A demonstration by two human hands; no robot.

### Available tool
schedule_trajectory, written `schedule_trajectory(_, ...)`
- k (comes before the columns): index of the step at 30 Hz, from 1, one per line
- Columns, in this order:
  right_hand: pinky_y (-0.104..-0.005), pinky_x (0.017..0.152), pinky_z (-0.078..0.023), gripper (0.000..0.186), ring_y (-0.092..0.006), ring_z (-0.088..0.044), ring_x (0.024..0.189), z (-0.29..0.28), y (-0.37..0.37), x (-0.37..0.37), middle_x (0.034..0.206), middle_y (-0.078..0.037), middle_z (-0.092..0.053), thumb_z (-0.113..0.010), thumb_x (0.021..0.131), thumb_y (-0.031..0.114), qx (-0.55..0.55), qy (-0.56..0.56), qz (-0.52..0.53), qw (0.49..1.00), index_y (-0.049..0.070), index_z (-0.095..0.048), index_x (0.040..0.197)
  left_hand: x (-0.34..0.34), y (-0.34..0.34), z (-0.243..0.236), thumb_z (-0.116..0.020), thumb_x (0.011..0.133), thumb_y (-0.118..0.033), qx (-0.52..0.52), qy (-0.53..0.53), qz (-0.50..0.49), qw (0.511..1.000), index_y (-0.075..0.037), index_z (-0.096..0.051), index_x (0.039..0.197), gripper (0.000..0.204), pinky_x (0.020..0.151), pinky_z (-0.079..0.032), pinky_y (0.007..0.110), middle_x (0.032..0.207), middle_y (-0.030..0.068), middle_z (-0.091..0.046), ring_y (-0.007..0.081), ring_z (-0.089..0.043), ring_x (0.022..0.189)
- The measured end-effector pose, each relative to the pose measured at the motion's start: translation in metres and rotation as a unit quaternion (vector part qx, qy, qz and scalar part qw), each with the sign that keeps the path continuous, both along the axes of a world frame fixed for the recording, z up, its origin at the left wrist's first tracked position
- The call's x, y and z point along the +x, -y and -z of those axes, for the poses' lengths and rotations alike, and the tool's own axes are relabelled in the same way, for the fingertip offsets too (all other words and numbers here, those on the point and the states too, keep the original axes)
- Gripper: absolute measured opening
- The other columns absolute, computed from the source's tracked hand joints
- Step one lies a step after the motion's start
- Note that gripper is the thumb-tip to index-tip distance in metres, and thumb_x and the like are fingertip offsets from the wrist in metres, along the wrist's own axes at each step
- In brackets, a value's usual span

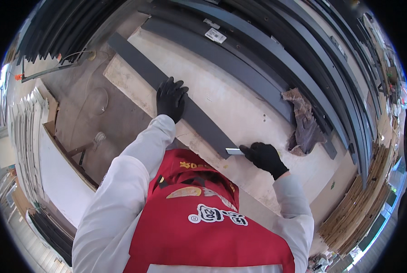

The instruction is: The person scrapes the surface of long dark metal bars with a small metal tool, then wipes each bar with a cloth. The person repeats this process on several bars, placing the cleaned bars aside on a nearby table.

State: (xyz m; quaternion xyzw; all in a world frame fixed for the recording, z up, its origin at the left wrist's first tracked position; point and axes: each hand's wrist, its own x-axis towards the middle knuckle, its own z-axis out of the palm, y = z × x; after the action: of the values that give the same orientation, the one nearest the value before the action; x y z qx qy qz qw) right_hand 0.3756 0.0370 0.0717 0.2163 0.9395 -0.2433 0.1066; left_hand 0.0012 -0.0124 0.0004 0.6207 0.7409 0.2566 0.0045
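Observation:
A long, narrow dark grey strip [202,123] lies slantwise along the near edge of a pale, worn board [258,136]. My left hand [171,98], in a black glove, rests flat on the strip near its middle, fingers stretched out. Also black-gloved, my right hand [263,158] is closed on a tool with a flat silvery blade [233,151]; its handle is hidden in the fist. The blade is at the strip's near right end, and I cannot tell whether it touches it.
Several long grey panels [276,59] lie beyond the strip, one bearing a white label [215,35]. Crumpled brownish wrapping [307,123] sits at their near end. Dark strips [60,32] are stacked at the far left, pale panels [28,132] at the left, brown boards [360,204] at the right.

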Motion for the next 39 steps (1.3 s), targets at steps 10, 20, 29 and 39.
schedule_trajectory(10,-0.0396,0.052,-0.047,0.038,-0.0249,-0.06,0.066,0.007,0.045,0.005,0.076,-0.006,-0.06,-0.055,0.087,0.023,0.012,0.077,0.114,0.99,0.02,-0.056,0.125,0.0,0.001,0.003,-0.06,0.081,-0.018,-0.008,0.005,0.003,1.0,-0.015,-0.066,0.1,0.021,0.108,-0.028,0.048,0.121,0.0059,-0.058,0.0302,-0.042,0.127)
schedule_trajectory(20,-0.0433,0.052,-0.048,0.039,-0.0296,-0.061,0.065,0.005,0.088,-0.008,0.076,-0.009,-0.06,-0.057,0.087,0.023,0.019,-0.014,0.273,0.962,0.022,-0.053,0.125,0.003,0.0,0.0,-0.059,0.081,-0.019,-0.001,0.017,-0.019,1.0,-0.015,-0.067,0.099,0.019,0.107,-0.028,0.048,0.119,0.0067,-0.059,0.0313,-0.044,0.125)
schedule_trajectory(29,-0.0439,0.054,-0.049,0.036,-0.0304,-0.062,0.067,0.014,0.092,0.001,0.077,-0.01,-0.061,-0.056,0.088,0.025,0.004,0.001,0.214,0.977,0.024,-0.055,0.124,0.0,0.002,0.01,-0.059,0.08,-0.018,-0.005,0.006,-0.003,1.0,-0.016,-0.066,0.099,0.02,0.109,-0.025,0.047,0.12,0.0055,-0.059,0.0285,-0.04,0.129)
schedule_trajectory(39,-0.0439,0.054,-0.048,0.041,-0.0293,-0.061,0.067,0.011,0.09,-0.003,0.079,-0.01,-0.059,-0.053,0.089,0.027,0.024,-0.022,0.338,0.941,0.025,-0.049,0.13,-0.002,0.001,0.031,-0.058,0.081,-0.019,0.087,-0.017,0.005,0.996,-0.014,-0.066,0.093,0.015,0.106,-0.029,0.051,0.113,0.0089,-0.061,0.0345,-0.045,0.123)
